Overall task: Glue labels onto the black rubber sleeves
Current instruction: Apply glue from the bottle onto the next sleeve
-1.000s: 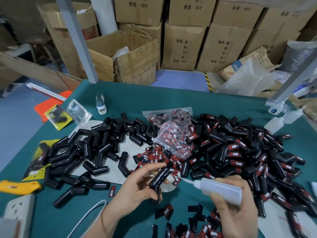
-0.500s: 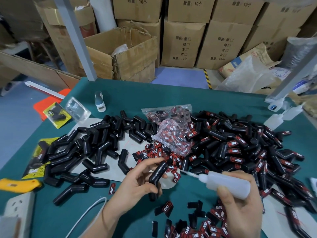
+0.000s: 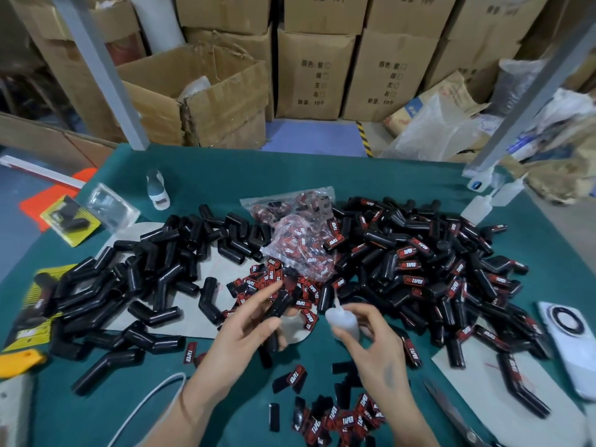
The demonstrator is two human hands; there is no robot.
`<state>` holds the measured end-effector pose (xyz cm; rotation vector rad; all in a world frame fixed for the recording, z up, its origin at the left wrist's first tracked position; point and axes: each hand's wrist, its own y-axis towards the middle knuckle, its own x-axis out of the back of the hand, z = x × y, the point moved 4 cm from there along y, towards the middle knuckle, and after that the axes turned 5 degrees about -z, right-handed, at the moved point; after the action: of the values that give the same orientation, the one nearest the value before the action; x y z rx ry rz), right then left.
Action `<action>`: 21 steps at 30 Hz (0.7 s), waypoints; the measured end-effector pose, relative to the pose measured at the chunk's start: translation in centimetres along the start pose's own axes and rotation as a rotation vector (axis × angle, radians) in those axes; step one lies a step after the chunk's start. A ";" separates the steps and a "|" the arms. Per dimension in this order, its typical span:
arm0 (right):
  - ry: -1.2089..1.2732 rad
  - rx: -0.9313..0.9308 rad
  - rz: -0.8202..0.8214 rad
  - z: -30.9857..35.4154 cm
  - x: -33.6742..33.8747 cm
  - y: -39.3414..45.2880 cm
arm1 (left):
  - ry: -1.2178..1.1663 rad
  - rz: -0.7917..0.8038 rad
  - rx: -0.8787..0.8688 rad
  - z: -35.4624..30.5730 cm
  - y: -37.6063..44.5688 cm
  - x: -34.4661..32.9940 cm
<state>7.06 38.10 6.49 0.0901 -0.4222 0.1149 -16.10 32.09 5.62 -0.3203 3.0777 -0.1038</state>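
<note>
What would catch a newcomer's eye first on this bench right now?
Probably the sprawl of black rubber sleeves across the green table: bare ones left, red-labelled ones right. At the front, the left hand holds one sleeve while the right hand grips a glue bottle, nozzle up. Behind them lies a clear bag of labels.

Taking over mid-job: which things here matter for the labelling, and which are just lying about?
In use: left hand holding a black sleeve; right hand holding the glue bottle; loose labels; unlabelled sleeves.
Lying about: phone; scissors; yellow cutter.
</note>
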 end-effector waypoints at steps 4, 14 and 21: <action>-0.048 -0.083 -0.041 -1.3 -0.4 0.5 | 0.043 -0.078 0.008 1.1 0.4 0.7; -0.131 0.269 -0.352 0.6 1.4 -0.9 | 0.063 -0.104 0.049 1.6 0.5 1.2; -0.607 0.568 -0.055 2.6 -4.9 -3.0 | 0.032 -0.227 0.032 1.7 0.8 1.6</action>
<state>1.92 34.43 6.61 0.7074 -0.9842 0.1502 -17.72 32.41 3.81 -0.6717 3.0554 -0.1676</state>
